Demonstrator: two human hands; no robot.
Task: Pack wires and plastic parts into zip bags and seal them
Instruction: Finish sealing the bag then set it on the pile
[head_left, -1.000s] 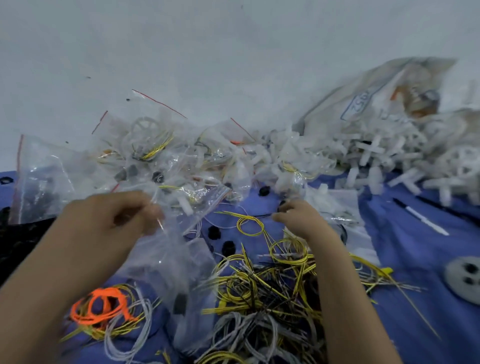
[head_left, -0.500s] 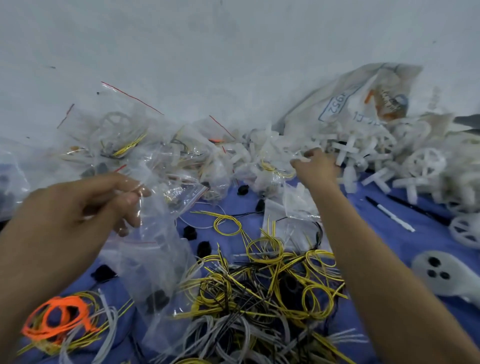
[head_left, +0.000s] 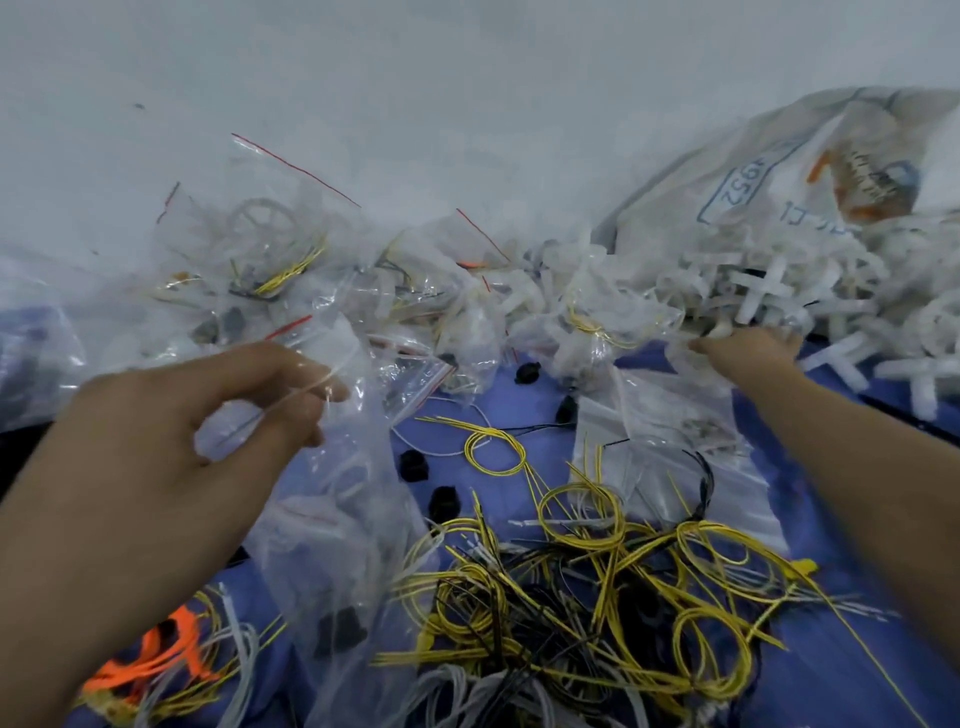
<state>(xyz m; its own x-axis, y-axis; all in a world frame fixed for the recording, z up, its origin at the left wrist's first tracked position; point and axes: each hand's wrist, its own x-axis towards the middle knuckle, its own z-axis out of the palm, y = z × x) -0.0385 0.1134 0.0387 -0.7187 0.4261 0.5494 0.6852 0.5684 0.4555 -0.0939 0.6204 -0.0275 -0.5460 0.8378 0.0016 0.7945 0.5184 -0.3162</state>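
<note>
A surface draped in blue cloth (head_left: 857, 686) is seen beneath everything. Nearest, a loose tangle of thin yellow-and-black wire loops (head_left: 571, 597) is spread across the cloth. One coil of flat orange wire (head_left: 182, 644) and a bundle of pale grey wires (head_left: 234, 649) are laid at its left.

A limp, clear plastic zip bag (head_left: 343, 493) is held up over the left edge of the tangle by the left hand (head_left: 171, 431). Its grip is closed on the bag's mouth, the film pinched between thumb and fingertips. One dark block is seen inside near the bottom (its outline is blurred).

Four small black plastic pieces (head_left: 413, 465) are scattered loose on the cloth just beyond the tangle. Some flat, empty clear zip bags (head_left: 675, 415) are spread beneath the right forearm.

Farther on, the right hand (head_left: 743, 353) is stretched to the edge of a pile of white cross-shaped plastic parts (head_left: 769, 291). Its fingertips are hidden among them, so whether its grip is together or apart cannot be told.

A crumpled heap of filled zip bags with red seal strips (head_left: 291, 270) is banked at the left against a plain pale grey wall (head_left: 415, 78). One large white printed sack (head_left: 779, 182) is slumped behind the crosses.
</note>
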